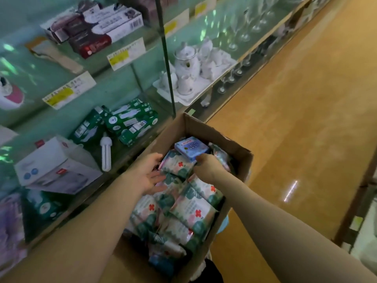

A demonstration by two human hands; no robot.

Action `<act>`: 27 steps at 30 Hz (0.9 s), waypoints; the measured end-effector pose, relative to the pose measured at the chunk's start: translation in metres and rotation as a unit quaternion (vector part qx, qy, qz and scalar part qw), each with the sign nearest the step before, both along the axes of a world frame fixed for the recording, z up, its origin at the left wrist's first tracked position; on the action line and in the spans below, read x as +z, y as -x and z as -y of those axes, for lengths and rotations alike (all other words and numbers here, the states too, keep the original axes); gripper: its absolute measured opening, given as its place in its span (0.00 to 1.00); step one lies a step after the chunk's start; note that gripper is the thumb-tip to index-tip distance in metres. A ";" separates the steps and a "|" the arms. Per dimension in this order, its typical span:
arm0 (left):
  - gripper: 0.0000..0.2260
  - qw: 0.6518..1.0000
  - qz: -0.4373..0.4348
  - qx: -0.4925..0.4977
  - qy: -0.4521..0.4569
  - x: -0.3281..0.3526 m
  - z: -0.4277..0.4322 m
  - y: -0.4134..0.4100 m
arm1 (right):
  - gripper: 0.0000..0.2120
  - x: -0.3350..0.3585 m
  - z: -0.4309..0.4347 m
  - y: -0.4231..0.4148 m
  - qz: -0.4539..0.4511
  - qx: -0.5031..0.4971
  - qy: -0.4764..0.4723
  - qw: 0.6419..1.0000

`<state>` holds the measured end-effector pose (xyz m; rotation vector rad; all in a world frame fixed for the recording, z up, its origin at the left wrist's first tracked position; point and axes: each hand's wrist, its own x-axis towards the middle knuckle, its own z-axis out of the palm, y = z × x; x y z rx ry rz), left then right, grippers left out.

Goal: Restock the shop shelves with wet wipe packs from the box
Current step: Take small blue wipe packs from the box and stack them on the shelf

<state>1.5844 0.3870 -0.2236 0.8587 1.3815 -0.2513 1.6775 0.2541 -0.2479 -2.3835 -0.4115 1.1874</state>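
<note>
An open cardboard box sits on the floor beside the glass shelves, filled with several wet wipe packs printed white and green with red crosses. A blue pack lies on top at the far end. My left hand reaches into the box with straight fingers, touching a wipe pack at its left side. My right hand grips the right end of that same pack, just below the blue pack.
Glass shelves stand to the left with green boxes, a loose lamp bulb, a white carton and price tags. A white tea set and stemmed glasses sit further along. Tan floor runs on the right.
</note>
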 end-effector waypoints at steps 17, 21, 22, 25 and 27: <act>0.21 0.991 0.029 0.101 0.083 -0.090 -0.008 -0.033 | 0.31 -0.108 -0.049 -0.038 0.198 0.223 0.121 0.947; 0.22 0.990 0.028 0.102 0.091 -0.094 -0.008 -0.036 | 0.26 -0.106 -0.051 -0.039 0.257 0.246 0.102 0.929; 0.22 0.990 0.030 0.099 0.091 -0.092 -0.007 -0.037 | 0.24 -0.103 -0.049 -0.040 0.264 0.237 0.081 0.931; 0.22 0.991 0.031 0.090 0.089 -0.084 -0.006 -0.041 | 0.18 -0.085 -0.037 -0.040 0.272 0.177 0.004 0.946; 0.22 0.990 0.040 0.091 0.098 -0.077 -0.005 -0.044 | 0.18 -0.071 -0.028 -0.035 0.253 0.153 -0.055 0.954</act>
